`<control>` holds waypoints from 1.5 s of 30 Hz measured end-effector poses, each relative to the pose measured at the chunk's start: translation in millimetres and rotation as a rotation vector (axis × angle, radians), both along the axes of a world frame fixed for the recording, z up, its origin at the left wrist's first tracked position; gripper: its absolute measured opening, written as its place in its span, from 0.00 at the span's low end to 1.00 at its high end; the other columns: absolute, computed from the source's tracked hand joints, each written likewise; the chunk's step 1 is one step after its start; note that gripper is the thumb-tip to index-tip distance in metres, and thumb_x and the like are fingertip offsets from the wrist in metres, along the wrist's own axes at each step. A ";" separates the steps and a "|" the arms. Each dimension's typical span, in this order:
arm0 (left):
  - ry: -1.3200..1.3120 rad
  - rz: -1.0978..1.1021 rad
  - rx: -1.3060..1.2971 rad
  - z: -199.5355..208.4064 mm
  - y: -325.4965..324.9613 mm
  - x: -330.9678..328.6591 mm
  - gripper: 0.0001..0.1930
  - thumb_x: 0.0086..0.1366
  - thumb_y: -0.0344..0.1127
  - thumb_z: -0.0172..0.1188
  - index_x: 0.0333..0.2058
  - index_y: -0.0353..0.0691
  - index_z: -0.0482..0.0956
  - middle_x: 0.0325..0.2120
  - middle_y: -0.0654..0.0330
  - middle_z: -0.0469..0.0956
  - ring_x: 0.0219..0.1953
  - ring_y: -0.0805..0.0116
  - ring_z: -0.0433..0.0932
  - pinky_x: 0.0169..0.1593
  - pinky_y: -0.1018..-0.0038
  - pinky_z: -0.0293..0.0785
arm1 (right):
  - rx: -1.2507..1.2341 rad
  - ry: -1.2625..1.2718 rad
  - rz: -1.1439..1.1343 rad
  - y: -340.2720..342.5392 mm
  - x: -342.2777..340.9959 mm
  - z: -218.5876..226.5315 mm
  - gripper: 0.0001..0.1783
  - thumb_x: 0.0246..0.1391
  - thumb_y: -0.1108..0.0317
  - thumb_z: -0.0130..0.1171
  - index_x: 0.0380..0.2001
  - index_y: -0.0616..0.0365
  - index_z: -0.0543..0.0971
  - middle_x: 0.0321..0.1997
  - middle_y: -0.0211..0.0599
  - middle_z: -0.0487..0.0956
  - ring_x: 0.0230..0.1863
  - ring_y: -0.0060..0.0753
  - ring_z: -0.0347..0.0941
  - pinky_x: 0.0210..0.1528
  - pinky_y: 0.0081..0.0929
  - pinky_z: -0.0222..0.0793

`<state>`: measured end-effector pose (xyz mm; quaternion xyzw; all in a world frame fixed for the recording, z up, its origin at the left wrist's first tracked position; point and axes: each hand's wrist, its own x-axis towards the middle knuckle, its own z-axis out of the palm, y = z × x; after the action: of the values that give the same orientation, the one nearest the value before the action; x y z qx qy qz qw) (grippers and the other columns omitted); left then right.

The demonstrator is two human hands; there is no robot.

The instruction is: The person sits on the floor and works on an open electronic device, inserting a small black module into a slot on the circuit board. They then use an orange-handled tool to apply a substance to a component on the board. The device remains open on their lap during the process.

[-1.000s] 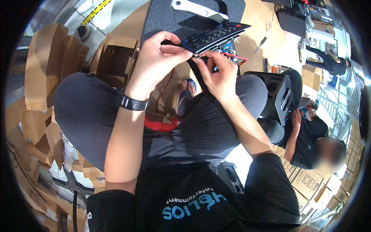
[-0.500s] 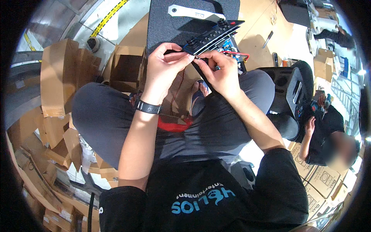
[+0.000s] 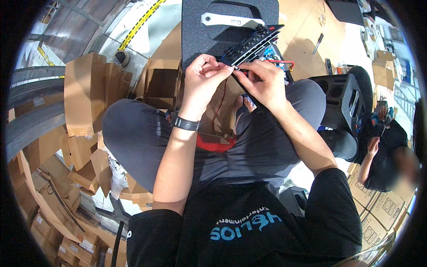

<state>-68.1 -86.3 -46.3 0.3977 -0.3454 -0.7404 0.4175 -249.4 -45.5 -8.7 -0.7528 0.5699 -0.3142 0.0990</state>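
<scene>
Both hands (image 3: pixel 203 82) (image 3: pixel 268 84) meet beside a black control panel (image 3: pixel 250 45)

We saw strong light glaring off the pale floor (image 3: pixel 150 36) (shadow darkened the tan board (image 3: pixel 302 22)). Edges bent near the rim; a co-worker's head (image 3: pixel 404 167) was blurred.
</scene>
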 end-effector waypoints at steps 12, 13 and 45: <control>-0.010 -0.069 0.029 -1.4 -8.0 4.6 0.13 0.60 0.23 0.71 0.34 0.40 0.72 0.35 0.54 0.85 0.40 0.73 0.84 0.47 0.78 0.80 | 0.066 -0.085 -0.017 0.1 3.0 0.3 0.09 0.49 0.73 0.72 0.34 0.60 0.85 0.19 0.30 0.74 0.19 0.20 0.70 0.24 0.21 0.65; -0.011 -0.082 0.027 -1.6 -9.4 5.1 0.13 0.60 0.23 0.71 0.34 0.40 0.73 0.35 0.54 0.85 0.39 0.73 0.84 0.47 0.79 0.80 | 0.063 -0.085 -0.019 0.2 3.2 0.4 0.09 0.49 0.73 0.73 0.34 0.60 0.84 0.19 0.30 0.74 0.19 0.20 0.70 0.24 0.22 0.65; -0.141 -0.089 0.046 1.2 -9.9 7.1 0.17 0.59 0.29 0.75 0.42 0.42 0.74 0.33 0.62 0.84 0.31 0.80 0.80 0.29 0.85 0.69 | 0.125 -0.205 -0.024 2.9 2.3 -0.6 0.09 0.50 0.73 0.72 0.35 0.58 0.84 0.23 0.29 0.74 0.21 0.22 0.69 0.25 0.24 0.66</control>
<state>-60.9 -96.2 -45.2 0.4424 -0.3741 -0.7363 0.3495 -247.1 -42.6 -9.3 -0.7022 0.5844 -0.3544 0.1996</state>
